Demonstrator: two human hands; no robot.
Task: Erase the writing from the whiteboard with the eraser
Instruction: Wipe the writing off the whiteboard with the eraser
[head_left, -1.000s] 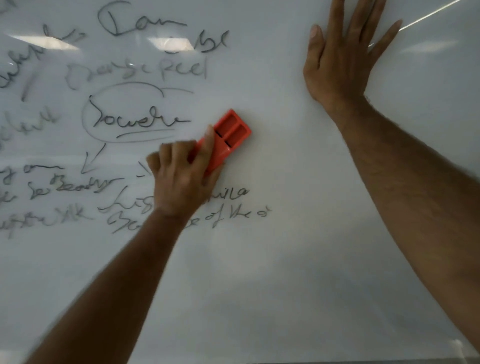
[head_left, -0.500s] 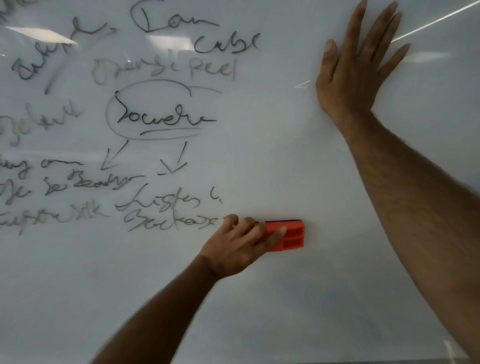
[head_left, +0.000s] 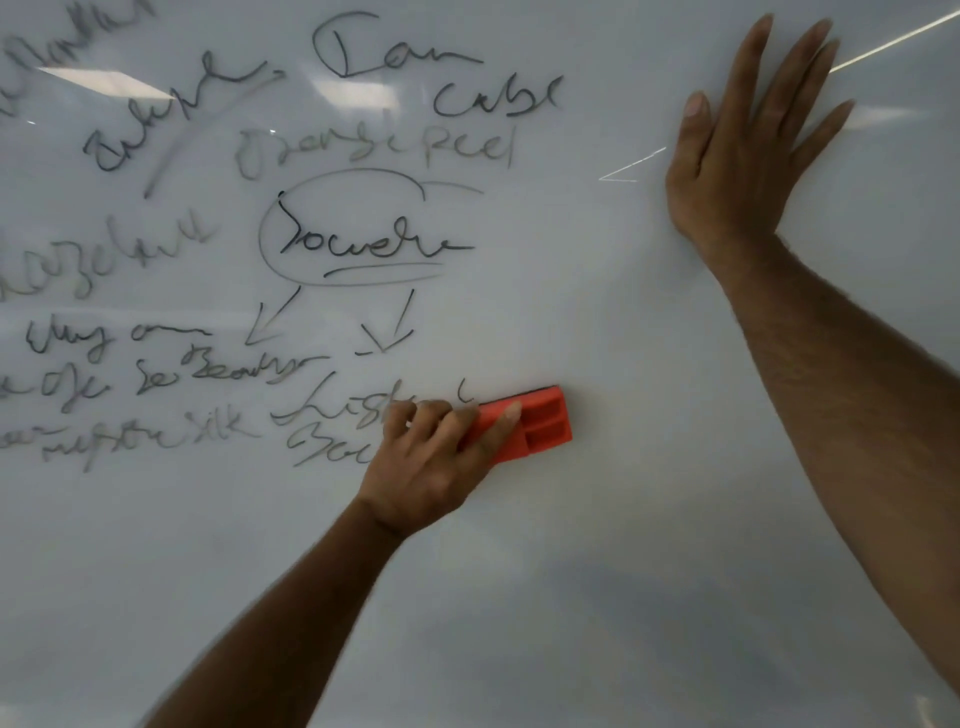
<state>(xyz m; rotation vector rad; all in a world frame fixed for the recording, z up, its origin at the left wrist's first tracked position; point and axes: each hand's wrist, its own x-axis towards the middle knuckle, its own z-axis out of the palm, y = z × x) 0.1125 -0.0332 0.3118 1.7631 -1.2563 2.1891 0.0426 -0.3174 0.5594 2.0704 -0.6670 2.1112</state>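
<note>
A whiteboard (head_left: 597, 545) fills the view. Black handwriting (head_left: 363, 244) covers its left and upper middle part, with a circled word and two arrows below it. My left hand (head_left: 431, 462) grips a red-orange eraser (head_left: 540, 428) and presses it flat on the board, just right of the two lowest lines of writing. The hand hides the right part of those lines. My right hand (head_left: 748, 150) lies flat on the board at the upper right, fingers spread, holding nothing.
The board's right half and lower part carry no writing, only faint grey smears. Ceiling lights reflect as bright patches (head_left: 104, 83) at the upper left and a thin bright line (head_left: 893, 41) at the upper right.
My left hand swept the eraser from beside the circled word down and right, then back left. The right ends of the two lowest lines are wiped away. The right hand stays planted.
</note>
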